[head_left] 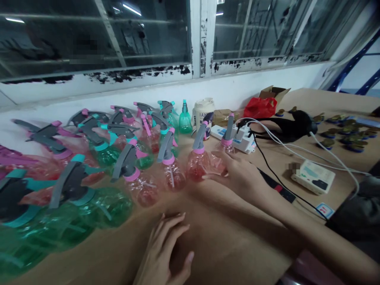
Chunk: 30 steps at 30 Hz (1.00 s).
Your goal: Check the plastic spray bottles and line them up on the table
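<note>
My right hand [242, 174] reaches across the table, its fingers and thumb around the body of a clear pink spray bottle [218, 164] with a pink collar and grey trigger. Just left of it stands another pink spray bottle [198, 162], close to my thumb tip. A smaller-looking pink spray bottle [173, 174] and one more pink spray bottle [145, 192] continue the row leftward. My left hand [163, 251] hovers low over or rests on the table in front of them; I cannot tell which. Its fingers are bent and apart, with nothing in them.
Green spray bottles [101, 208] and several pink ones crowd the left side. Behind the right hand are a white cup [204, 107], a power strip [247, 142] with cables, and a red bag [260, 107]. A white box [314, 177] and several gold-and-blue parts [350, 130] lie to the right.
</note>
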Motion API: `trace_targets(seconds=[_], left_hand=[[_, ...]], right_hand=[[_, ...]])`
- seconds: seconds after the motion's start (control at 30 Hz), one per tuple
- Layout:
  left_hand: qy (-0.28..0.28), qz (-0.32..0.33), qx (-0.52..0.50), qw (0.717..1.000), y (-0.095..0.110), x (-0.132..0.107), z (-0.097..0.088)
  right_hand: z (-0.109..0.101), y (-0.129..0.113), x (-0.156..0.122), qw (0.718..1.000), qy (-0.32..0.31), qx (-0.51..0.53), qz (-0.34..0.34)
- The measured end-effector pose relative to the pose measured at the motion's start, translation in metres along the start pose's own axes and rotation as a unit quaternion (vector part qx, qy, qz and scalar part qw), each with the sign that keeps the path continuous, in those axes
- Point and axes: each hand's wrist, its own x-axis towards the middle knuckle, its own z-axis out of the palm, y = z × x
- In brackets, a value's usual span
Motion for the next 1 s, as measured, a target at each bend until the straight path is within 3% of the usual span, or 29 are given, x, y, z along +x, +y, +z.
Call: trace_targets(seconds=[0.13,0.2,0.27,0.37,0.53,0.73,0.9,1.0], left_hand=[[-0.009,0.058,0.118,0.991,-0.001,-0.002,0.009],[-0.015,0.063,0.154,0.986,-0.003,-0.003,0.013],[-0.014,0.058,0.171,0.983,-0.004,-0.003,0.016],[-0.004,0.053,0.175,0.983,-0.005,-0.003,0.016],[0.003,0.066,0.192,0.979,-0.005,-0.001,0.013],[0.02,0.068,0.202,0.977,-0.004,-0.001,0.015],[0.027,0.021,0.12,0.992,-0.005,-0.002,0.015],[0.037,-0.023,0.039,0.998,-0.001,0.011,0.005]], right_hand=[[-0.012,0.031,-0.007,0.989,0.006,0.145,0.003],[-0.012,0.047,-0.001,0.981,0.057,0.184,0.029],[-0.009,0.06,0.011,0.976,0.117,0.177,0.051],[0.0,0.071,0.03,0.973,0.149,0.168,0.06],[0.011,0.067,0.046,0.982,0.107,0.152,0.034],[0.009,0.061,0.045,0.98,0.102,0.166,0.04],[0.0,0.06,0.036,0.976,0.104,0.193,0.02],[-0.009,0.054,0.026,0.974,0.111,0.197,0.014]])
